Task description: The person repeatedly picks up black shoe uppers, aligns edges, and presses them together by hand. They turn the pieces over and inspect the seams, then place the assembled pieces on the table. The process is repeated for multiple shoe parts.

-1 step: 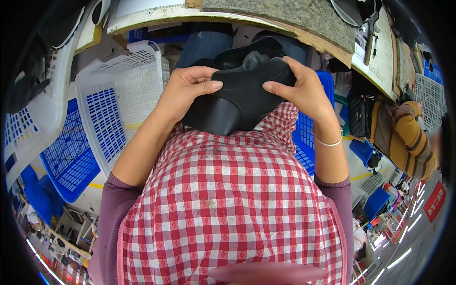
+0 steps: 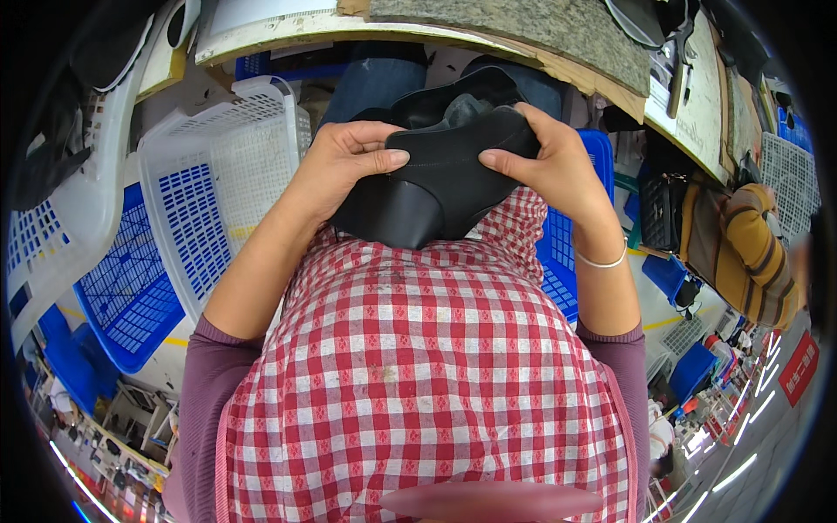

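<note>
Above my lap I hold a black leather shoe upper (image 2: 458, 161), with a stitched seam along its side and a smooth, shinier panel at the lower left. My left hand (image 2: 349, 161) pinches its left edge, thumb on the near face and fingers behind. At the upper right edge, my right hand (image 2: 554, 166) grips it the same way, thumb pressed on the face. A grey lining shows in the opening between the hands. More black leather lies just beyond it, and I cannot tell whether it is the same piece. The fingertips behind the leather are hidden.
A worktable edge (image 2: 514, 48) runs across the far side, with a grey stone slab (image 2: 523, 26) on it. White (image 2: 222, 174) and blue (image 2: 131, 279) plastic baskets stand at my left; another blue basket (image 2: 558, 253) is at my right. A person in a striped sleeve (image 2: 754, 253) sits farther right.
</note>
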Available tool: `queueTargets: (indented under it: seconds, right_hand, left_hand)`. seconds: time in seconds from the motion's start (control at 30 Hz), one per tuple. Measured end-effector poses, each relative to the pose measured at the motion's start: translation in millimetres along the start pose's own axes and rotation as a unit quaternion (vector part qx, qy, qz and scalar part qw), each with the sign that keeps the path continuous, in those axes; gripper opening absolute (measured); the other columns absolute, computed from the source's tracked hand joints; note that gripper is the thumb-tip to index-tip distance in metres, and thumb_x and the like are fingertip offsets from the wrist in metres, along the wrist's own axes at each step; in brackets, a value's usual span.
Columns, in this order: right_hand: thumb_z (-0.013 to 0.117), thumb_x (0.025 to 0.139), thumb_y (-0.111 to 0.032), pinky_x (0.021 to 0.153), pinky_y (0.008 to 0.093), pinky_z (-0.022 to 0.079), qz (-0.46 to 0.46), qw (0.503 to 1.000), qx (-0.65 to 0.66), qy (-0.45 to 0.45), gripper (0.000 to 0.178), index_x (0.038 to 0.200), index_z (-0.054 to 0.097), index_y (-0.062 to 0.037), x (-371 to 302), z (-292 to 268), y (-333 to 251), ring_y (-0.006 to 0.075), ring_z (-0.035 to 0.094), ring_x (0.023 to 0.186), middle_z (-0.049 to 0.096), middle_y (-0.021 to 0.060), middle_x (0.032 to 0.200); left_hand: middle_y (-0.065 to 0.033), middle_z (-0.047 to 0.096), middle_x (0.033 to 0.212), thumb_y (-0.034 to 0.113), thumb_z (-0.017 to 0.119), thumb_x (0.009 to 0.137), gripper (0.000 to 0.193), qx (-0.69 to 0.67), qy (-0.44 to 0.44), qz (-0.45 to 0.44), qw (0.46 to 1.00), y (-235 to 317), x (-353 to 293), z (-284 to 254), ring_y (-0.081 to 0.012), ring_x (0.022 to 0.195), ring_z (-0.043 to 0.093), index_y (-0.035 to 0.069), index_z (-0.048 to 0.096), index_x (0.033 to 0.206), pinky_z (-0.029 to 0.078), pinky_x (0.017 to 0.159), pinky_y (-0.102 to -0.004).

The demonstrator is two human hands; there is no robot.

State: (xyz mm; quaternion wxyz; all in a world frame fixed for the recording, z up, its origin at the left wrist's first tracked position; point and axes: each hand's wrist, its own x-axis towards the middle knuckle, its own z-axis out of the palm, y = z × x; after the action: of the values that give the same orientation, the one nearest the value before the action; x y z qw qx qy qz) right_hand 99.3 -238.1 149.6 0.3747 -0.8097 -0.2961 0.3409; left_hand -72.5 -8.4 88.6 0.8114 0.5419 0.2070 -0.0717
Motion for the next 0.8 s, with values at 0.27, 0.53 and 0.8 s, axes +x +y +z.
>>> queueTargets:
  seconds: [0.27, 0.53, 0.8]
  right_hand:
    - [0.085, 0.085, -0.011, 0.077, 0.0296, 0.056, -0.042, 0.997, -0.057, 0.009, 0.041, 0.117, 0.065, 0.0027, -1.4, 6.3, -2.5, 0.0113, 0.067, 0.088, 0.075, 0.01, 0.097]
    - [0.084, 0.081, -0.02, 0.075, 0.0409, 0.056, -0.042, 0.997, -0.062, 0.023, 0.038, 0.109, 0.067, -0.0014, -1.7, 8.8, -3.4, 0.0369, 0.072, 0.086, 0.073, 0.0198, 0.092]
    - [0.078, 0.092, -0.017, 0.08, 0.0311, 0.054, -0.044, 0.993, 0.105, 0.039, 0.026, 0.109, 0.063, -0.0035, -7.6, 5.3, 14.5, 0.0173, 0.066, 0.087, 0.07, 0.0079, 0.094]
  left_hand:
    - [-0.0105, 0.078, 0.106, 0.004, 0.081, 0.086, 0.035, 0.063, -0.13, -0.086, 0.986, 27.0, 27.3, 6.3, -0.0142, 0.093, 0.074, -0.002, 0.075, 0.119, 0.058, 0.088, -0.0271]
    - [-0.0077, 0.078, 0.096, 0.005, 0.082, 0.084, 0.027, 0.09, -0.07, -0.095, 0.989, 34.7, 27.3, 31.4, -0.0113, 0.084, 0.071, -0.003, 0.078, 0.11, 0.056, 0.081, -0.0252]
    - [-0.004, 0.078, 0.096, 0.008, 0.08, 0.088, 0.024, 0.224, -0.068, 0.018, 0.972, 27.2, 21.7, 29.4, -0.0082, 0.084, 0.068, -0.002, 0.077, 0.11, 0.055, 0.08, -0.0252]
